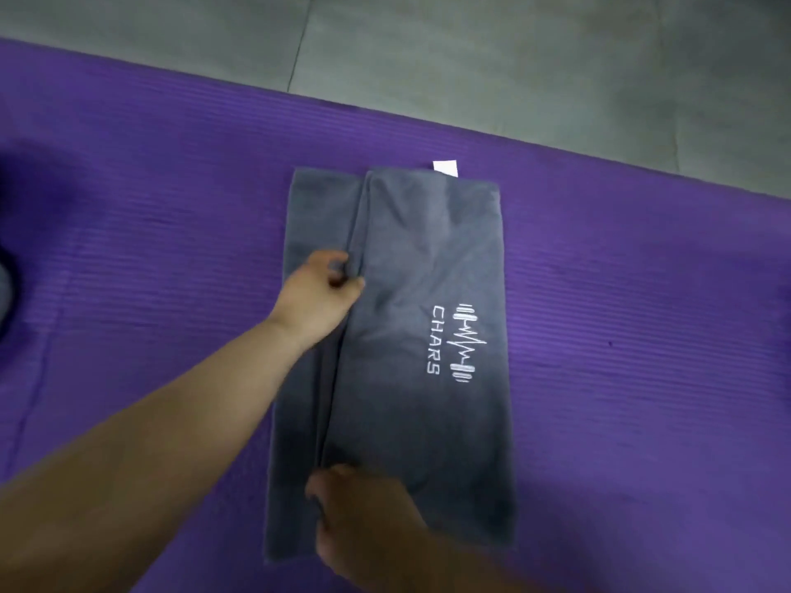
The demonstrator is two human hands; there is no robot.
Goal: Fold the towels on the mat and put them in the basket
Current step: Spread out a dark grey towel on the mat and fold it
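A grey towel [411, 258] with a white "CHARS" logo lies lengthwise on the purple mat [620, 314], its right part folded over the left so a fold edge runs down its left side. A white label [445, 167] sticks out at its far end. My left hand [319, 288] pinches that folded edge about midway along the towel. My right hand [359, 515] grips the same edge near the towel's near end, fingers curled under the cloth. The basket is out of view.
Grey tiled floor [471, 49] lies beyond the mat's far edge. A dark shadow and a dark rounded shape [6, 288] sit at the left edge of the view. Bare mat stretches to the left and right of the towel.
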